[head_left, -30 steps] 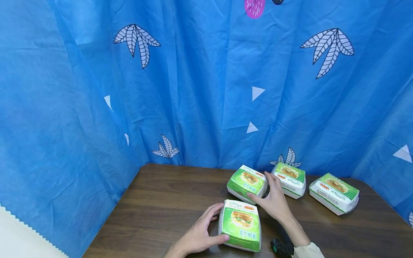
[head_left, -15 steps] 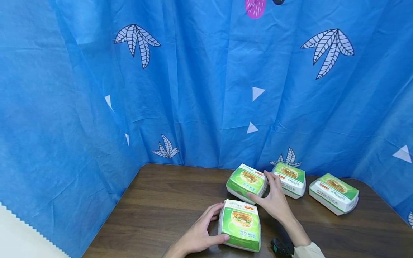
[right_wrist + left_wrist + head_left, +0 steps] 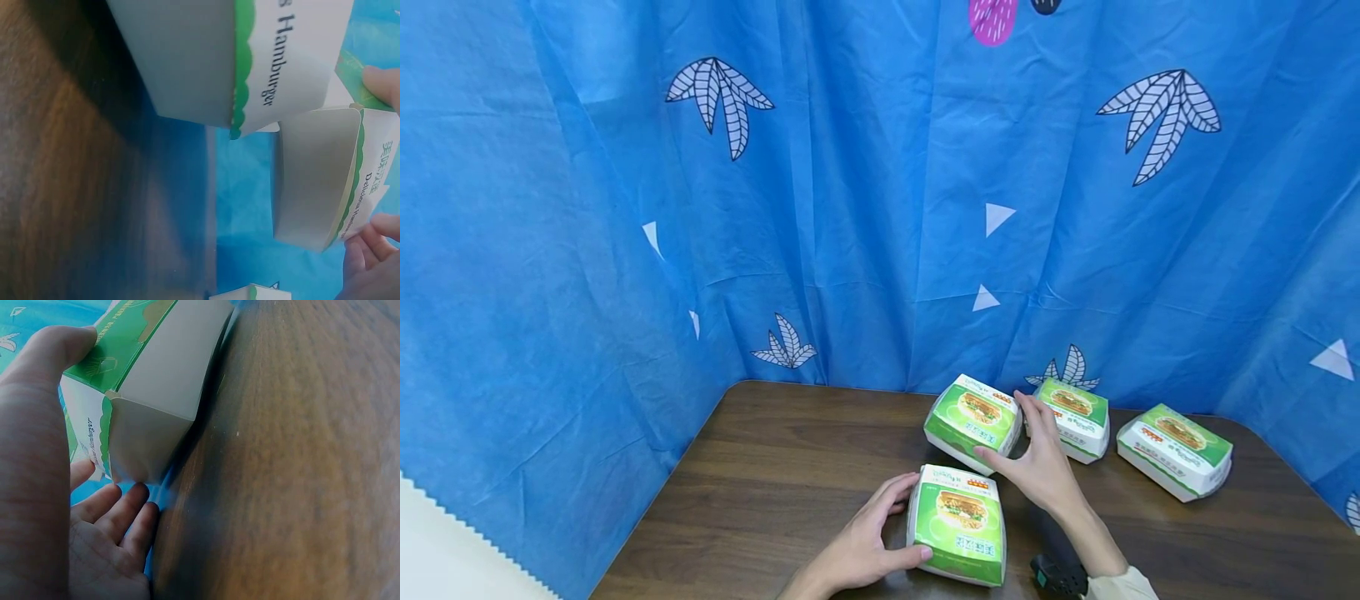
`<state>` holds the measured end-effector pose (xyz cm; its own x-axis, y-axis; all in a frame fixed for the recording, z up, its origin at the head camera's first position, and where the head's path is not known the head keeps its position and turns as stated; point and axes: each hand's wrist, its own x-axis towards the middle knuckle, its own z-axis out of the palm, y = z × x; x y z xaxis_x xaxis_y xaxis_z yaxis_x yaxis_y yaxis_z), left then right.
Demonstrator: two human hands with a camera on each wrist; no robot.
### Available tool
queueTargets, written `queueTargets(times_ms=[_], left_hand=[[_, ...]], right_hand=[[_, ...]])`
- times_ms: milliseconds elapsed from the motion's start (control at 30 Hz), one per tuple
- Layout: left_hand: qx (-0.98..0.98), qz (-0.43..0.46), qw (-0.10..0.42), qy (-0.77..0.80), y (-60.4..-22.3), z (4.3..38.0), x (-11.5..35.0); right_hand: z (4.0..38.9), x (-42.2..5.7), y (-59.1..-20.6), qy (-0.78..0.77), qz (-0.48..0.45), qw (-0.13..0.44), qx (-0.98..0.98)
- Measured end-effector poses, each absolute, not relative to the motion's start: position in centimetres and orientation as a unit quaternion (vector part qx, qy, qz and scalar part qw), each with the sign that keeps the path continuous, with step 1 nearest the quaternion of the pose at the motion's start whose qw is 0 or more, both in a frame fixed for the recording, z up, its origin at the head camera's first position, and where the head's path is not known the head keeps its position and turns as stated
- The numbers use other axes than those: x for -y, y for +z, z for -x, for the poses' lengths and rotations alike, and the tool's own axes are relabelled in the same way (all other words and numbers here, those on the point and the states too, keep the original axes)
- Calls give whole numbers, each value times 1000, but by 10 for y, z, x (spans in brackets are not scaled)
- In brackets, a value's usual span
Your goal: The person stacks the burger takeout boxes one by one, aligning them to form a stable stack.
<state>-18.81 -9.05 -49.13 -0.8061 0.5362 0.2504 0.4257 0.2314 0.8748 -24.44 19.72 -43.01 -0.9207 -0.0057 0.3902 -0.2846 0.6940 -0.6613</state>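
My left hand (image 3: 868, 542) holds a green and white hamburger box (image 3: 961, 533) at the front of the table, thumb on its near left corner and fingers along its left side. In the left wrist view, the thumb presses the green lid and the fingertips meet the far side of the box (image 3: 150, 434). Just behind it, my right hand (image 3: 1037, 458) grips a second hamburger box (image 3: 976, 417), thumb at the near edge and fingers at the right side. That box (image 3: 315, 178) tips slightly, its far edge higher, and shows between thumb and fingers in the right wrist view.
Two more hamburger boxes stand at the back right, one (image 3: 1075, 417) right behind my right hand, the other (image 3: 1178, 450) further right. A blue curtain (image 3: 865, 208) hangs along the brown wooden table's (image 3: 760, 467) back edge. A black device (image 3: 1056, 575) sits by my right wrist.
The rear box in my right hand has risen a little at its far edge, the fingers going up with it. My left hand and the front box have stayed in place.
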Motion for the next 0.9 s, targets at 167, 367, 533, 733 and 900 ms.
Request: queueTargets(times_ms=[167, 367, 533, 733, 900], left_hand=[[-783, -308, 50, 538, -492, 188, 91], [-785, -298, 61, 540, -491, 188, 90], [-786, -296, 64, 540, -492, 188, 89], [-786, -296, 63, 539, -491, 187, 89], [-785, -300, 58, 539, -492, 187, 90]], right_hand=[[243, -196, -427, 384, -83, 183, 901], [240, -195, -424, 386, -91, 185, 899], [237, -196, -422, 389, -101, 192, 895], [234, -195, -418, 393, -111, 199, 891], [232, -192, -415, 397, -121, 199, 888]])
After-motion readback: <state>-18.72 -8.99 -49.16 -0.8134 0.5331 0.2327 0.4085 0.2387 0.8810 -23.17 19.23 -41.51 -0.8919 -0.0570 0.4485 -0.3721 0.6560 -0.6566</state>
